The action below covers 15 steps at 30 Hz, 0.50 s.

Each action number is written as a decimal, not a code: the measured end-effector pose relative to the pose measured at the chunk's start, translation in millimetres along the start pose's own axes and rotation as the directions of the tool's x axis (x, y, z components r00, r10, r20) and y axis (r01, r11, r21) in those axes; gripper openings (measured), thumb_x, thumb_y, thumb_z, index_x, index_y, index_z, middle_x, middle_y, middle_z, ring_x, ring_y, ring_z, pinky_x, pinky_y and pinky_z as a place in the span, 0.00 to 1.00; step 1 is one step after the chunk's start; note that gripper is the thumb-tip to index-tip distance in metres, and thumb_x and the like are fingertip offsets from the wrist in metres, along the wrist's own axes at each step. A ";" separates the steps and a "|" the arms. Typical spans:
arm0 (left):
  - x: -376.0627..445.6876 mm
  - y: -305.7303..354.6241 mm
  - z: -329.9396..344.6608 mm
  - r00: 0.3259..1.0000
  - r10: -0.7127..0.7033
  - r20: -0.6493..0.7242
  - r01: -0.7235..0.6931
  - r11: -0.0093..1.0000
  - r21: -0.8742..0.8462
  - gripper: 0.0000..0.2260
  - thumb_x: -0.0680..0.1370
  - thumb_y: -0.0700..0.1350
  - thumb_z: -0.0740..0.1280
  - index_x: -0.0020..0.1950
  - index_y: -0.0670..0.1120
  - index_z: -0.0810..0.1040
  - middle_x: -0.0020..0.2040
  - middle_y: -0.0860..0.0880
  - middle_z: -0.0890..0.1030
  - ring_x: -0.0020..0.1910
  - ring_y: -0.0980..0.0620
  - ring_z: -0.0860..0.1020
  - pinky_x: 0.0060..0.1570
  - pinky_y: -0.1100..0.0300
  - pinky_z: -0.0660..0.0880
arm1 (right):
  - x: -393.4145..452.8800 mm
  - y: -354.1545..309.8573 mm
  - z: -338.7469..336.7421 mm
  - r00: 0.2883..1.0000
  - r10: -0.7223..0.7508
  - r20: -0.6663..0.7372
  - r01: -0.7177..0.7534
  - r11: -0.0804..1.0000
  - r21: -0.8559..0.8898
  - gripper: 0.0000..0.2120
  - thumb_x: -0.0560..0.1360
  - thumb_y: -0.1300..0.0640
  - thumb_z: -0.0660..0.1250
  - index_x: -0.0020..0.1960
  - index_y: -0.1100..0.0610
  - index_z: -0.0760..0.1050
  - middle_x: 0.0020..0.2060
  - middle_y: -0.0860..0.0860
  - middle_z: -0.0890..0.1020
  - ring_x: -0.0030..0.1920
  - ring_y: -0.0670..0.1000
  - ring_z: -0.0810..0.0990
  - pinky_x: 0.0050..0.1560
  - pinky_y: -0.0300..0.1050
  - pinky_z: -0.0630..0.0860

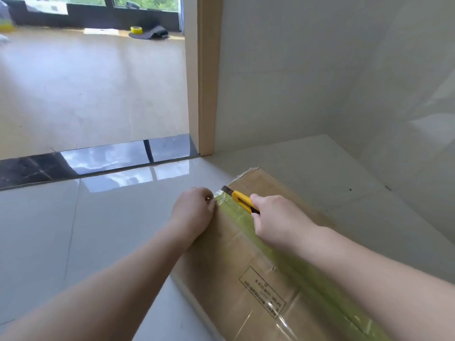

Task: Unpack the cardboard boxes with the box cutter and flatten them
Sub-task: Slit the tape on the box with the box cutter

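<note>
floor (pixel 103 242): glossy grey tile | on it: cardboard box (pixel 221 262)

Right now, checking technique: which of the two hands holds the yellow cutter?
The right hand grips the yellow box cutter over the green tape; the left hand only steadies the cardboard box.

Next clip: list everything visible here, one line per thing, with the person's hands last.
cardboard box: one, brown, on the floor, lower right
tape strip: one, green, along the box top
box cutter: one, yellow, at the tape's far end
tape roll: one, yellow, far floor by the window
dark cloth: one, black, beside the tape roll
door frame: one, tan, centre
left hand: presses on the box's far edge
right hand: grips the box cutter
</note>
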State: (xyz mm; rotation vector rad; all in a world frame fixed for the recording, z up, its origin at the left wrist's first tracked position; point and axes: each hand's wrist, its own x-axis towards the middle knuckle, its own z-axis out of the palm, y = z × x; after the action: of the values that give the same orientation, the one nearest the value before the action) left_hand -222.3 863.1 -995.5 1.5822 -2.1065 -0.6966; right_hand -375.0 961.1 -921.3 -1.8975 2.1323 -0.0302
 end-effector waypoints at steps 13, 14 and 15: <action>-7.0 0.9 10.9 0.992 -0.082 -0.097 0.080 0.997 -0.022 0.07 0.77 0.49 0.63 0.50 0.49 0.78 0.48 0.49 0.80 0.49 0.49 0.76 0.48 0.58 0.71 | 3.0 2.1 10.3 0.997 -0.072 0.010 0.072 0.997 -0.009 0.03 0.76 0.60 0.58 0.45 0.56 0.64 0.33 0.49 0.66 0.36 0.54 0.69 0.26 0.41 0.57; -7.3 0.9 12.1 0.992 -0.072 -0.104 0.071 0.997 -0.010 0.07 0.77 0.49 0.63 0.50 0.49 0.78 0.48 0.49 0.80 0.48 0.49 0.76 0.47 0.58 0.70 | 1.6 1.7 10.6 0.997 -0.079 0.009 0.079 0.997 -0.012 0.03 0.76 0.60 0.58 0.45 0.56 0.64 0.33 0.49 0.66 0.37 0.55 0.70 0.26 0.41 0.57; -7.3 0.9 13.4 0.992 -0.061 -0.112 0.062 0.998 0.001 0.07 0.77 0.49 0.63 0.50 0.49 0.78 0.48 0.49 0.80 0.47 0.50 0.75 0.46 0.59 0.69 | 0.1 1.3 10.8 0.996 -0.088 0.008 0.088 0.996 -0.017 0.03 0.76 0.61 0.57 0.44 0.56 0.63 0.32 0.49 0.65 0.37 0.55 0.70 0.26 0.41 0.56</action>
State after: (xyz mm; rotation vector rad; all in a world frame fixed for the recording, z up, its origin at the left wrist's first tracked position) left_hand -229.0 872.3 -1005.7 1.6550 -1.9875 -0.6093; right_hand -373.8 963.0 -931.9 -1.9974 2.0491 -0.0234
